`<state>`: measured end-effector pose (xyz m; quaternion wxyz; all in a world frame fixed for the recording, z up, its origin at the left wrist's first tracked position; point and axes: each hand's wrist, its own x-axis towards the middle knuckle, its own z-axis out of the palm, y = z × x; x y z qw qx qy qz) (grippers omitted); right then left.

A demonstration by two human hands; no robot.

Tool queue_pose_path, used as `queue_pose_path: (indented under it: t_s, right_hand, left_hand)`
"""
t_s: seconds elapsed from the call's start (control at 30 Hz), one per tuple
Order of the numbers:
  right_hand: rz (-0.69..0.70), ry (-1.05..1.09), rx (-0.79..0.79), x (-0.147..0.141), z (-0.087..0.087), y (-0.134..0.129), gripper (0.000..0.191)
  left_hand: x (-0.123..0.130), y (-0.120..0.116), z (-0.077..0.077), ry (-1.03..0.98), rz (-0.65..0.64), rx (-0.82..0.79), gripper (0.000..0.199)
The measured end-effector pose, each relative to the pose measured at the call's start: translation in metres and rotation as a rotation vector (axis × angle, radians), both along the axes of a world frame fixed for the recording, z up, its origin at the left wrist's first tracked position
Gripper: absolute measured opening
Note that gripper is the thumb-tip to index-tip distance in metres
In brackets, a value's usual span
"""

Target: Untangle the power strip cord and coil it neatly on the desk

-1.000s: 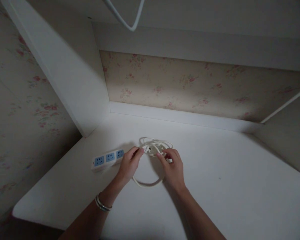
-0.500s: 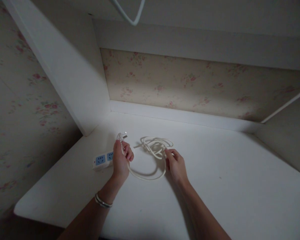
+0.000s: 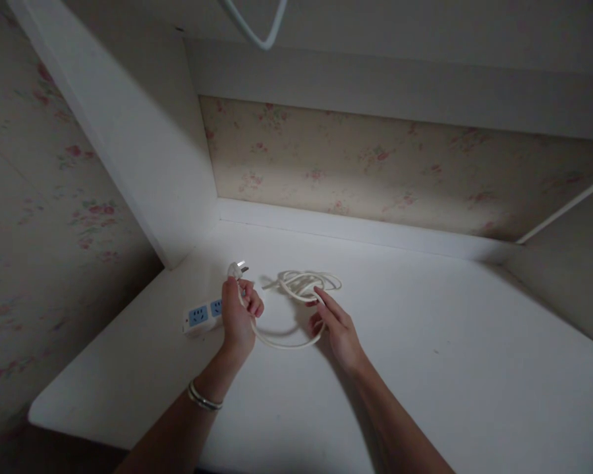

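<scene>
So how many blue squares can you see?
2: one blue square at the left end of the power strip, another beside it, partly behind the left hand. More may be hidden.

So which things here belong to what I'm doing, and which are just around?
Part of the job:
Cord, held in left hand and right hand
Plug, at the cord's end
Power strip, probably; partly behind the left hand

Just around:
Bangles, merely worn
White loop, overhead

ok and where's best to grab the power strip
Probably grip the power strip at its exposed left end, coming from the left and pinching across its two long edges: it is a narrow bar lying with blue sockets facing up, and the left hand hides much of its right part.
</scene>
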<state>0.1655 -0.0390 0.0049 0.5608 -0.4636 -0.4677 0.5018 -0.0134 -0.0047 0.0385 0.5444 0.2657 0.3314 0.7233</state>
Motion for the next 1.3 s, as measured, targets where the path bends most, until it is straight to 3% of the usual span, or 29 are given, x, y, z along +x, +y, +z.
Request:
queue_pose_path:
  t_s: [0.17, 0.33, 0.53, 0.7, 0.8, 1.0, 1.2, 1.3]
  right_hand:
    - [-0.003, 0.149, -0.040, 0.001, 0.002, 0.003, 0.052]
    - [0.021, 0.190, -0.098, 0.001, 0.004, 0.005, 0.046]
    - [0.031, 0.236, -0.171, 0.000, 0.007, 0.005, 0.041]
    - [0.063, 0.201, -0.186, -0.002, 0.009, 0.004, 0.042]
    - [0.048, 0.179, -0.149, -0.005, 0.008, 0.003, 0.039]
    - [-0.092, -0.099, 0.062, -0.013, 0.005, -0.006, 0.026]
    - [-0.122, 0.097, 0.043, -0.015, 0.004, -0.006, 0.028]
    - [-0.108, 0.065, 0.070, -0.012, 0.007, -0.006, 0.025]
  left_hand:
    - [0.003, -0.004, 0.000, 0.040, -0.046, 0.037, 0.035]
    - [0.007, -0.007, -0.011, 0.164, -0.125, 0.105, 0.023]
    - [0.008, -0.011, -0.019, 0.689, -0.139, 0.102, 0.024]
    - [0.008, -0.013, -0.015, 1.152, -0.149, 0.421, 0.018]
    - [0.010, -0.013, -0.015, 1.302, -0.112, 0.451, 0.018]
    - [0.011, -0.012, -0.017, 1.393, 0.000, 0.432, 0.018]
    - [0.008, -0.011, -0.018, 1.434, -0.018, 0.440, 0.019]
    - [0.007, -0.011, -0.020, 1.459, -0.021, 0.473, 0.018]
